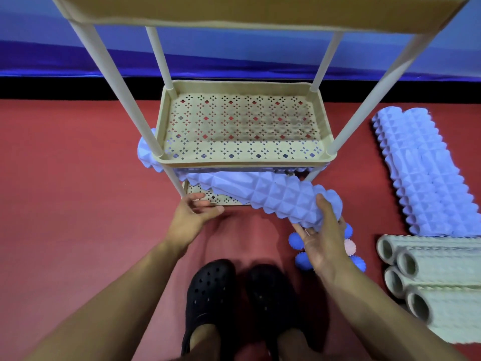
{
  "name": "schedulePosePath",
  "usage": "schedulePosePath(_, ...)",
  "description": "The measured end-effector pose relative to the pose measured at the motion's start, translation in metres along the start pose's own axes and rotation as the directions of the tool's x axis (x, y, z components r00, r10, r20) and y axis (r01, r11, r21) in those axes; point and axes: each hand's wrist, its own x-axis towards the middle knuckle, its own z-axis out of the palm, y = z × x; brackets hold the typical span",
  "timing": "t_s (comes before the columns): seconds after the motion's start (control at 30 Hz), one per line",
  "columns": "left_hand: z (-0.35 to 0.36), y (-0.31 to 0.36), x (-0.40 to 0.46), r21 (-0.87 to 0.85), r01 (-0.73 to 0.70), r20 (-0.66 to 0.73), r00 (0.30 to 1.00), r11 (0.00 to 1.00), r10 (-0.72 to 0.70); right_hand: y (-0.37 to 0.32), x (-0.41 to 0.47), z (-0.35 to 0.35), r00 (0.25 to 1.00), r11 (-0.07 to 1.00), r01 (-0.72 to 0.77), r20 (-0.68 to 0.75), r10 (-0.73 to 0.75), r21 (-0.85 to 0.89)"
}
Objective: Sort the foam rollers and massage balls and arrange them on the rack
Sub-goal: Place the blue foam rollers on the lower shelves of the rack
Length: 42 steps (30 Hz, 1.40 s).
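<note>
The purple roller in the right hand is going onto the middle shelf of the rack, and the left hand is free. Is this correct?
Not quite. The head view shows the right hand feeding the purple roller under the middle shelf, onto the bottom shelf. The middle shelf holds nothing. The left hand is indeed free.

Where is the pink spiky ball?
The pink ball lies on the red floor, right of the shoes, among blue spiky balls, partly hidden behind the right hand.
</note>
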Motion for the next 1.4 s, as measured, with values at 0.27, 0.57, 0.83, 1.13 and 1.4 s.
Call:
schedulePosePath(0.27, -0.051, 0.009, 0.013, 0.284, -0.349, -0.385, 0.812, 0.893, 0.439, -0.002, 0.007, -0.002, 0.999, 0.997, -0.048, -0.022, 0.047, -0.054)
schedulePosePath(0.57, -0.073, 0.038, 0.037, 0.321, -0.353, -0.037, 0.922, 0.879, 0.384, -0.009, 0.025, -0.008, 0.988, 0.991, -0.081, 0.126, 0.094, -0.109)
schedulePosePath(0.83, -0.089, 0.041, 0.051, 0.366, -0.444, 0.028, 0.884, 0.818, 0.467, -0.023, 0.029, -0.02, 0.979, 0.949, 0.021, 0.198, 0.044, -0.314)
schedulePosePath(1.13, -0.101, 0.053, 0.053, 0.401, -0.464, -0.044, 0.852, 0.79, 0.522, -0.026, 0.021, 0.006, 0.936, 0.779, 0.257, 0.347, -0.054, -0.572)
schedulePosePath(1.4, -0.105, 0.056, 0.051, 0.44, -0.415, -0.062, 0.87, 0.796, 0.488, -0.045, 0.036, 0.008, 0.867, 0.635, 0.378, 0.499, 0.013, -0.674)
